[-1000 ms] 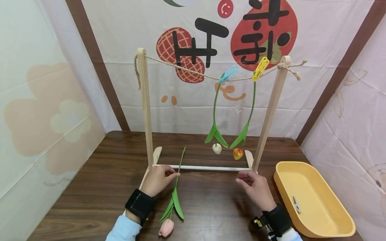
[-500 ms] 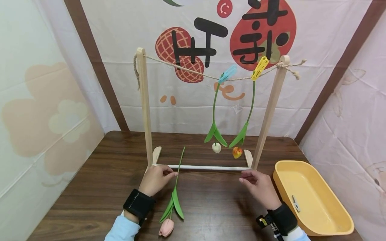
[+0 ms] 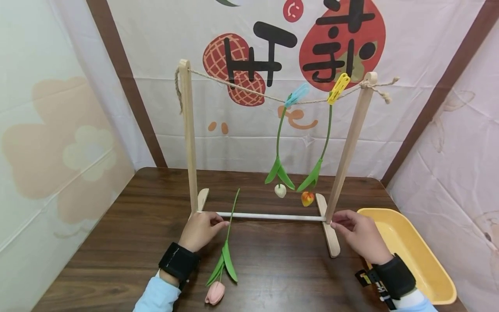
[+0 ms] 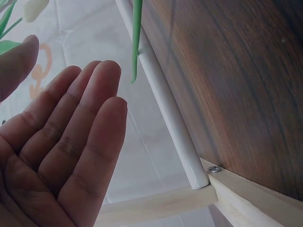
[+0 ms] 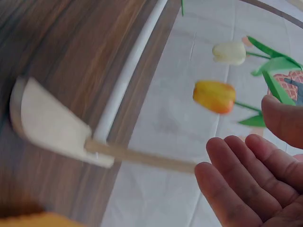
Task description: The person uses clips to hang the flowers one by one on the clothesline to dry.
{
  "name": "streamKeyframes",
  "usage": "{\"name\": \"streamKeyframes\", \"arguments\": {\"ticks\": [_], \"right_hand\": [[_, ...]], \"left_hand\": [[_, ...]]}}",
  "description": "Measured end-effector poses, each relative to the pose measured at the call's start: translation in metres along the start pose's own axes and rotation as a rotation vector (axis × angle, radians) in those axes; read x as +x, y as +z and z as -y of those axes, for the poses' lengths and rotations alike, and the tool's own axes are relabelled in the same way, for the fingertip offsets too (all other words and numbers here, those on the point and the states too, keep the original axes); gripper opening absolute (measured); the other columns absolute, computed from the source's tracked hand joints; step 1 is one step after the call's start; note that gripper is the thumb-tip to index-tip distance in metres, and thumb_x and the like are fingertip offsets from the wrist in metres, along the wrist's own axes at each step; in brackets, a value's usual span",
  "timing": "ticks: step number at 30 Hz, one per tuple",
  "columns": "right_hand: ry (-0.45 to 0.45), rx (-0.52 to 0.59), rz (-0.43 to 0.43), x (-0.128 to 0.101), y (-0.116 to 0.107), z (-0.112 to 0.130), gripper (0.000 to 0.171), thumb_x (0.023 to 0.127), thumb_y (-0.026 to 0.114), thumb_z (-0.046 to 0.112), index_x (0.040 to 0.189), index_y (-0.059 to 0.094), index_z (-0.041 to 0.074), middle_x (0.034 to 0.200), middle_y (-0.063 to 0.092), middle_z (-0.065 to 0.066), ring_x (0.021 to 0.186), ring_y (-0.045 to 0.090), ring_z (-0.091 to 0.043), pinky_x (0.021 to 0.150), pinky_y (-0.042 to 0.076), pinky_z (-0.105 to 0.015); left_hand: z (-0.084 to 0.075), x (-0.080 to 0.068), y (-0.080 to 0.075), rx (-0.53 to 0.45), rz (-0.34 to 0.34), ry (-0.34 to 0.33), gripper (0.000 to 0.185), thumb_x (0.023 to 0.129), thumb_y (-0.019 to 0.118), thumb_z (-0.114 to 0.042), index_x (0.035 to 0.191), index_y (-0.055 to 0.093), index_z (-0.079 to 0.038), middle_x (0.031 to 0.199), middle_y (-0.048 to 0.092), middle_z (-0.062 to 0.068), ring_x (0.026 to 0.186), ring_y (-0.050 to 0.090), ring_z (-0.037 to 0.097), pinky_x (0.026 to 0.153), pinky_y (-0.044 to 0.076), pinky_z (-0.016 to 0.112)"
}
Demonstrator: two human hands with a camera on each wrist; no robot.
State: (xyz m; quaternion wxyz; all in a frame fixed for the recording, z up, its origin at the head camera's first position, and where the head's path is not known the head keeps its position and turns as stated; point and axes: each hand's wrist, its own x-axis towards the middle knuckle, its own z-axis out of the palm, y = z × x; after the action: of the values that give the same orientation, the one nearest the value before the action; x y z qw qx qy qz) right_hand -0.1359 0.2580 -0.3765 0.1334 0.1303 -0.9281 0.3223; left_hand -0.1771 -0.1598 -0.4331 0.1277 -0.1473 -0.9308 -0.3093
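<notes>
My left hand [image 3: 200,230] hovers at the left foot of the wooden rack [image 3: 352,147], fingers relaxed and holding nothing. Right beside its fingertips lies the stem of a pink tulip [image 3: 215,293], flower toward me, stem end over the white crossbar [image 3: 269,216]. My right hand [image 3: 360,234] is just right of the right post, its fingers [image 5: 232,189] loosely bent and bare. From the rack's rope hang a white tulip [image 3: 280,190] under a blue clothespin [image 3: 297,95] and an orange-yellow tulip [image 3: 307,199] under a yellow clothespin [image 3: 338,89], both flower down.
A yellow tray [image 3: 425,255] stands at the right edge of the brown wooden table [image 3: 273,268], partly behind my right hand and wrist. The rack's right foot [image 3: 331,240] reaches toward me. A printed cloth [image 3: 241,151] hangs behind the table.
My right hand has moved right, from in front of the right post to its outer side and over the tray's edge, uncovering the rack's right foot. My left hand has hardly moved.
</notes>
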Motion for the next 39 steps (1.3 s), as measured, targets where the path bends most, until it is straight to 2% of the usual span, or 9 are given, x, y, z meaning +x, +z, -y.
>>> {"name": "streamKeyframes", "arguments": {"ticks": [8,13,20,26,30,39], "right_hand": [[0.059,-0.154,0.11,0.001,-0.037,-0.01,0.022,0.087,0.074,0.013,0.101,0.068,-0.002,0.089,0.069,-0.006,0.073,0.065,-0.019,0.063,0.052,-0.036],[0.015,-0.241,0.142,-0.001,-0.055,-0.027,0.025,0.084,0.077,0.015,0.1,0.069,-0.003,0.085,0.069,-0.004,0.074,0.065,-0.019,0.064,0.052,-0.038],[0.008,-0.262,0.202,-0.004,-0.071,-0.046,0.021,0.083,0.077,0.011,0.094,0.068,-0.004,0.08,0.067,-0.001,0.07,0.064,-0.019,0.061,0.051,-0.034],[0.009,-0.292,0.244,-0.006,-0.079,-0.057,0.016,0.082,0.076,0.009,0.088,0.066,-0.002,0.074,0.062,0.003,0.066,0.06,-0.014,0.058,0.048,-0.03],[0.015,-0.32,0.283,-0.006,-0.081,-0.066,0.019,0.081,0.077,0.01,0.088,0.067,-0.005,0.074,0.063,0.001,0.066,0.06,-0.016,0.06,0.049,-0.034],[0.072,-0.346,0.443,-0.012,-0.074,-0.088,0.028,0.078,0.08,0.019,0.086,0.068,-0.005,0.075,0.065,-0.003,0.069,0.061,-0.019,0.064,0.05,-0.04]], "left_hand": [[0.0,0.0,0.001,-0.003,0.006,-0.005,0.012,0.083,0.079,-0.026,0.078,0.075,-0.017,0.069,0.064,-0.01,0.057,0.051,0.003,0.055,0.043,0.026],[0.001,0.0,0.0,-0.008,0.018,-0.008,0.013,0.083,0.079,-0.028,0.078,0.075,-0.017,0.069,0.064,-0.01,0.057,0.05,0.004,0.054,0.042,0.026],[0.0,-0.001,-0.001,-0.009,0.017,-0.007,0.013,0.084,0.078,-0.027,0.079,0.075,-0.016,0.069,0.064,-0.01,0.056,0.048,0.003,0.053,0.041,0.025],[0.001,-0.001,-0.002,-0.006,0.017,-0.017,0.012,0.084,0.078,-0.027,0.079,0.075,-0.016,0.07,0.065,-0.01,0.055,0.049,0.003,0.052,0.041,0.025],[0.001,-0.001,-0.002,-0.007,0.012,-0.013,0.012,0.083,0.079,-0.026,0.079,0.075,-0.016,0.069,0.065,-0.009,0.055,0.049,0.003,0.053,0.042,0.026],[-0.001,-0.002,-0.002,0.003,0.005,-0.011,0.012,0.083,0.079,-0.026,0.078,0.075,-0.016,0.069,0.064,-0.009,0.057,0.051,0.003,0.055,0.043,0.026]]}}
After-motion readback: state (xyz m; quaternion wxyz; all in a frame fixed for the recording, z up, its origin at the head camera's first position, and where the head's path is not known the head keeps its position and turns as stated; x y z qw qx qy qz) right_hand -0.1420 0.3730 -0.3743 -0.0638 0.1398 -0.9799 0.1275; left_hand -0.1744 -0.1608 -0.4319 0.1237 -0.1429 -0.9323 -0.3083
